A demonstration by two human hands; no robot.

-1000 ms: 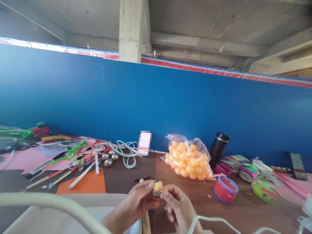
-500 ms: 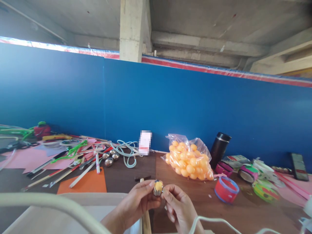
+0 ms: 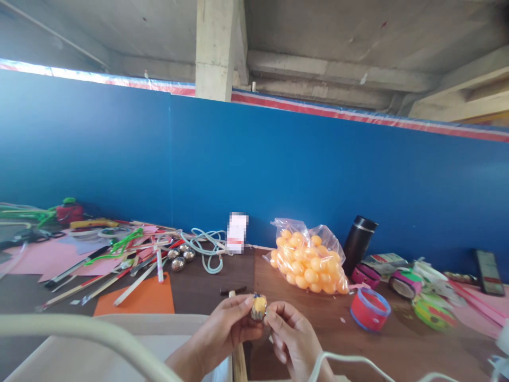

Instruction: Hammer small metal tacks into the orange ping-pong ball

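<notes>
My left hand (image 3: 228,323) is closed, thumb and fingers pinching a small round yellow-and-silver ball (image 3: 259,306). The ball is shiny at its lower side, with a dark patch on top. From the right, my right hand (image 3: 292,331) pinches the ball's edge between thumb and forefinger; the exact spot is hidden by the fingertips. Both hands are above the near part of the brown table (image 3: 338,339). Below them lies a hammer with a wooden handle (image 3: 239,363) and a dark head (image 3: 227,291), partly covered by my left hand.
A white tray (image 3: 159,324) stands at the near left, with a pale tube (image 3: 99,339) across it. Several silver balls (image 3: 178,263) lie near sticks and an orange sheet (image 3: 137,297). A bag of orange balls (image 3: 310,265), black flask (image 3: 359,241) and red-blue roll (image 3: 369,310) stand rightward.
The ball is turned very slightly between my fingers. Both hands stay in nearly the same place, and the table things have not moved.
</notes>
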